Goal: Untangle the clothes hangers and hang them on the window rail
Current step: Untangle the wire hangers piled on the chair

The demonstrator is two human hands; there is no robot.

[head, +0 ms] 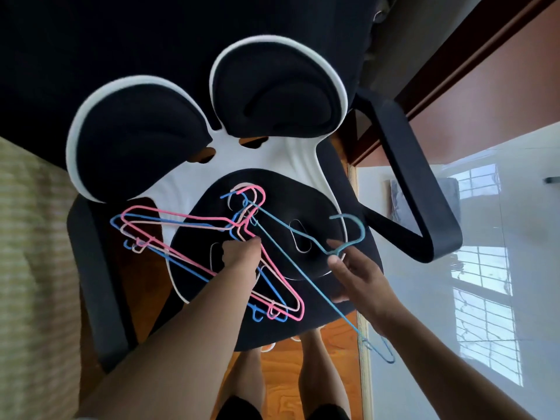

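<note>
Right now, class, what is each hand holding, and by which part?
The left hand grips the bunch of pink and blue hangers near their necks. The right hand pinches the teal hanger just below its hook.

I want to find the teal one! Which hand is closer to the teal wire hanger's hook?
The right hand. It pinches the teal wire hanger just below its hook. The left hand is farther left, gripping the bundle of pink and blue wire hangers.

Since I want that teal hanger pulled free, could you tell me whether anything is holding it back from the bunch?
Yes: the teal hanger, pinched by the right hand, runs up into the hooks of the bunch held by the left hand.
</note>
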